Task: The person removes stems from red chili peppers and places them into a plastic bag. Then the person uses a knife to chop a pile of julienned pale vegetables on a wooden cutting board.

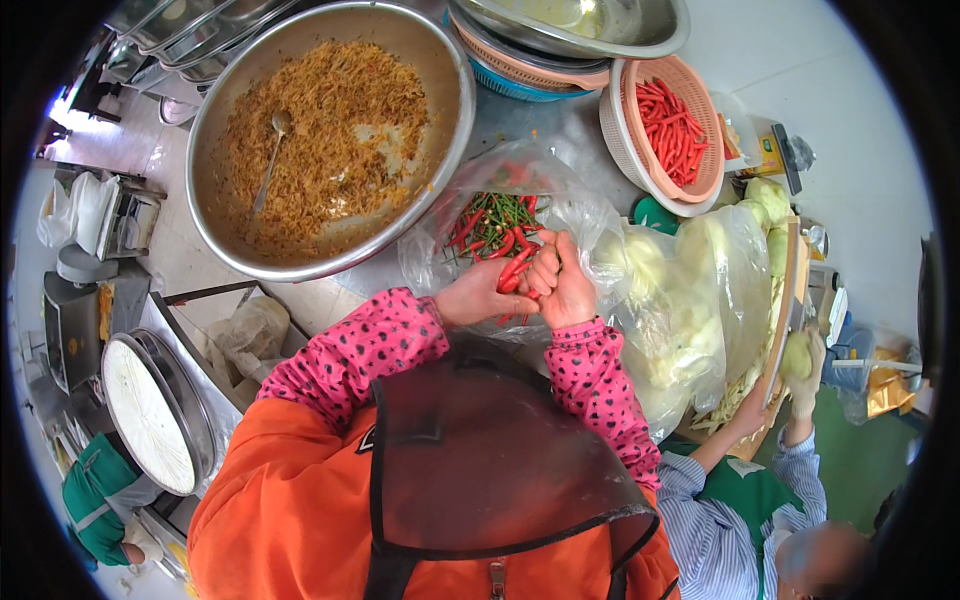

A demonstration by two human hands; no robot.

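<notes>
My left hand (480, 291) holds several red chili peppers (513, 271) between thumb and fingers. Right beside it, my right hand (564, 283) has its fingers curled in a pinch on a chili at that bunch; the fingers hide most of it. Both hands are over the near side of an open clear plastic bag (577, 199). Inside the bag lie red chilies with long green stems (499, 217). Beyond it to the right, a pink plastic colander (711, 161) holds red chilies (670, 131) with few stems visible, set inside a white basket (616, 131).
A large steel basin (459, 75) of shredded brown food with a spoon (271, 157) stands at left. Stacked bowls (660, 37) are at the back. Bagged cabbages (660, 300) lie at right. There a co-worker's gloved hand (806, 375) holds a pale green vegetable against a board (784, 322).
</notes>
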